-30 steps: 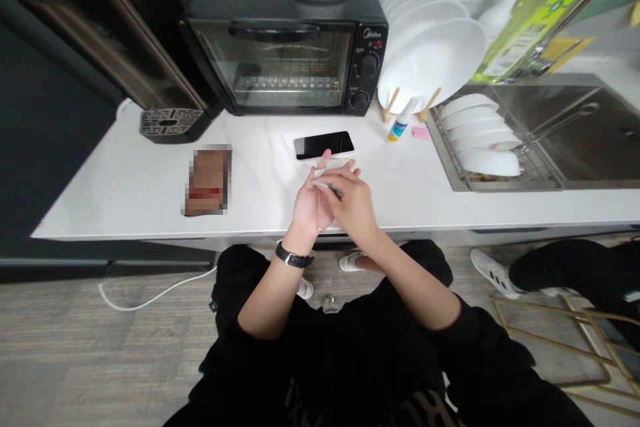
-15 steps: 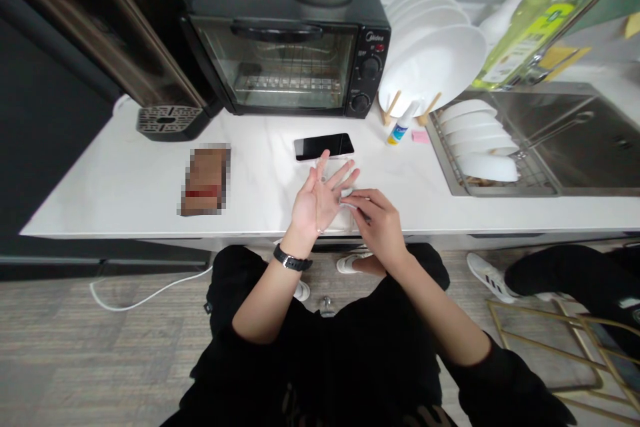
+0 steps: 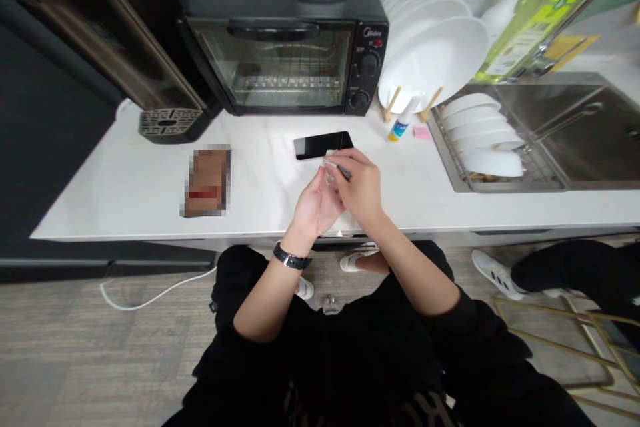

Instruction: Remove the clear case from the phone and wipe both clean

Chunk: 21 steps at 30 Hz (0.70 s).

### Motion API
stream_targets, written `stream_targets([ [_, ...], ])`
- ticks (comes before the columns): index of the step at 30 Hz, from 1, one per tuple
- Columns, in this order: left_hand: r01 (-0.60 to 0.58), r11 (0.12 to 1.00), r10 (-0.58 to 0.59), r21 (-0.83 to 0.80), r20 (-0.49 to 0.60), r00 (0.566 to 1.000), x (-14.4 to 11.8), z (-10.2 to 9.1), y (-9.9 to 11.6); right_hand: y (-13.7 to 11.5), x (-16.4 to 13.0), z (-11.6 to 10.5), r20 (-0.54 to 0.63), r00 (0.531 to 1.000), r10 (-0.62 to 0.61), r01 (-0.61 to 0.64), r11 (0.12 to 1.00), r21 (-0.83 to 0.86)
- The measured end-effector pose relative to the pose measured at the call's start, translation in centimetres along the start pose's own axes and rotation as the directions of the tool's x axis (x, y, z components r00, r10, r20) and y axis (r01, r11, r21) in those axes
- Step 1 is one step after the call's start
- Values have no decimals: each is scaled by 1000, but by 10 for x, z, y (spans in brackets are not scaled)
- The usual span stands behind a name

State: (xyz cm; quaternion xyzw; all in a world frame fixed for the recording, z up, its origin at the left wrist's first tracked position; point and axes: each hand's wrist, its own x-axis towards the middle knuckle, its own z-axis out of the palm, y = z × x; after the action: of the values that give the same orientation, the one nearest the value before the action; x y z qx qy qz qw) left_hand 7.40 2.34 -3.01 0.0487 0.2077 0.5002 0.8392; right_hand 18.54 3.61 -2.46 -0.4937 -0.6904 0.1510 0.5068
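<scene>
Right at the near edge of the white tabletop, a clear, thin, flexible piece, seemingly a transparent phone case or film, sits between the two hands, only its pale glint and a lower corner showing. The left hand lies beneath it, palm up and fingers loosely curled, cradling it. The right hand is laid across the top with its fingertips pinched shut on a small white tab or edge at the far end; whether that tab belongs to the clear piece is too small to tell.

By the look of it the handling is partway: the clear piece is still in the hands, apart from the phone, which lies flat just beyond the fingertips, its black glassy screen up and bare. Nothing is fitted to it yet.

Further out, a small spray bottle with a blue and yellow label and a pink square slip lie near a wooden rack of glossy white plates. More white bowls rest in a wire basket at the steel sink. A black toaster oven with a glass door stands behind, and a brown flat object lies to the left.
</scene>
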Motion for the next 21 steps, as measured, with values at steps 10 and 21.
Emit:
stream_targets([
  [10,-20,993,10,114,90,996,-9,-5,1,-28,-69,-11,150,978,-143,145,989,1],
  [21,-62,988,50,143,87,995,-3,-5,3,-18,-97,-42,164,984,-77,89,994,-68],
])
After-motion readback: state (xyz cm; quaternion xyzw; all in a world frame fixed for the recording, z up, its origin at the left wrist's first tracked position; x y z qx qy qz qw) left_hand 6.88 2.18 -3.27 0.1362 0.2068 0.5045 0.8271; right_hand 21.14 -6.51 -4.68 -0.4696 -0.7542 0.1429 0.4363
